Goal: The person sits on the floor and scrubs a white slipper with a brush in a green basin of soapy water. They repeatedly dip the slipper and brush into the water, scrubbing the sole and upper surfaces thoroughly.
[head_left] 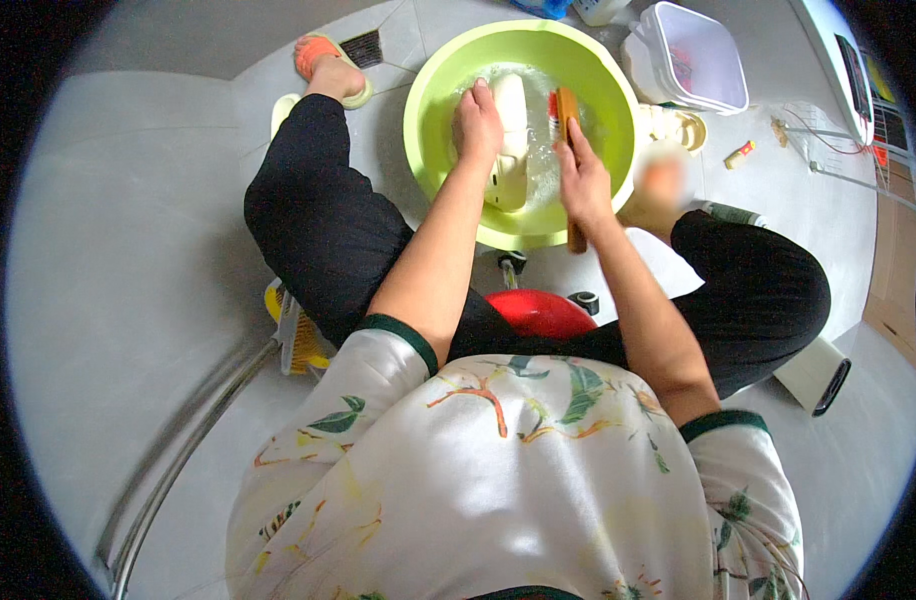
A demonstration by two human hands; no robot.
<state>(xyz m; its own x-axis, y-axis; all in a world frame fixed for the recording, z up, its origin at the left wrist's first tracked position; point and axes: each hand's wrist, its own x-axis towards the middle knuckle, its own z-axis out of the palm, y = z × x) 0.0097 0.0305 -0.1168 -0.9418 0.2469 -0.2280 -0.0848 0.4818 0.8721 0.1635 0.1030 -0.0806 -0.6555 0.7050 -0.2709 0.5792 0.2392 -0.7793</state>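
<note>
1. Low on my left, a bent, shiny metal tube (178, 455) curves near a floor brush with stiff yellow bristles (300, 342).
2. Around both my hands runs the lime-green basin (415, 120), round, smooth and plastic-looking, holding clear water (543, 165) with a little froth.
3. My left fingers (481, 97) are curled close together at the left edge of the cream-white piece; they seem to touch it, but I cannot tell how firmly they grip.
4. That cream-white piece (514, 140) sits in the water between my two hands, its long axis running away from me; it is smooth and rounded at the far end, with small dark marks nearer me. My left hand is the nearer one.
5. Right of it, just apart, is the wooden brush (568, 105), warm brown and straight, lying nearly parallel to the piece, red and white bristles facing it.
6. My right fingers (579, 137) are closed around that brush, the index stretched along the wood.
7. Beyond the basin's right rim stands a white, square-mouthed tub (723, 70) with rounded corners, on grey floor tiles (828, 225).
</note>
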